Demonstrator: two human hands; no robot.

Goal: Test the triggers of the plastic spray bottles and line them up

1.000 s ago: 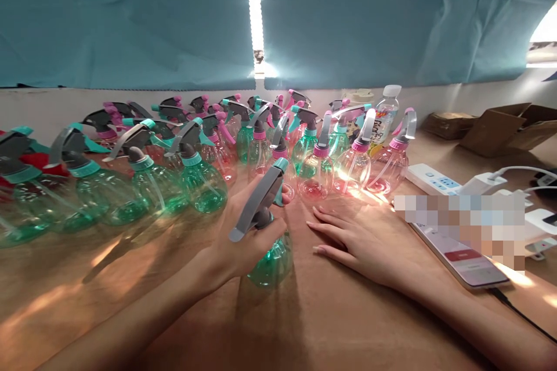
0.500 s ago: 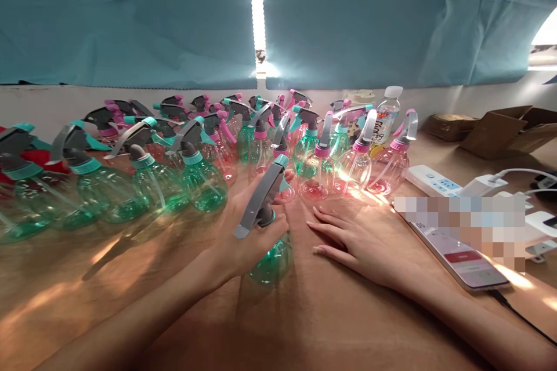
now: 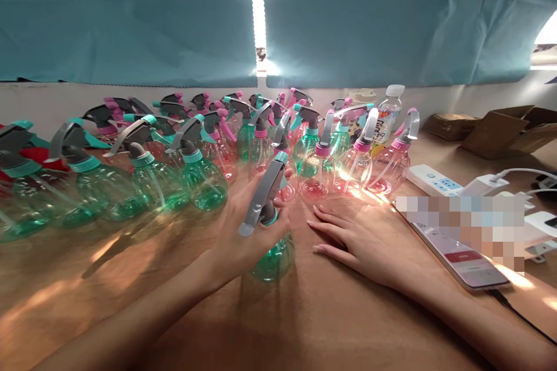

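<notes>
My left hand (image 3: 243,232) is closed around the neck of a green spray bottle (image 3: 275,261), under its grey and teal spray head. The bottle stands in front of me, and my fingers hide part of its neck and trigger. To its right, my right hand (image 3: 348,240) lies flat on the wooden table (image 3: 348,330), fingers stretched out and apart, holding nothing. Beyond my left hand is a row of green spray bottles (image 3: 203,182). Pink spray bottles (image 3: 317,177) stand just past the fingers of my right hand.
More pink and green spray bottles crowd the back of the table. At right are a phone (image 3: 463,261) on a cable, a white power strip (image 3: 435,179) with plugs, and an open cardboard box (image 3: 500,133). A clear drink bottle (image 3: 389,113) stands behind the pink ones.
The spray head under my left hand has turned slightly, its grey back end shifting a little to the right. My right hand has stayed in place.
</notes>
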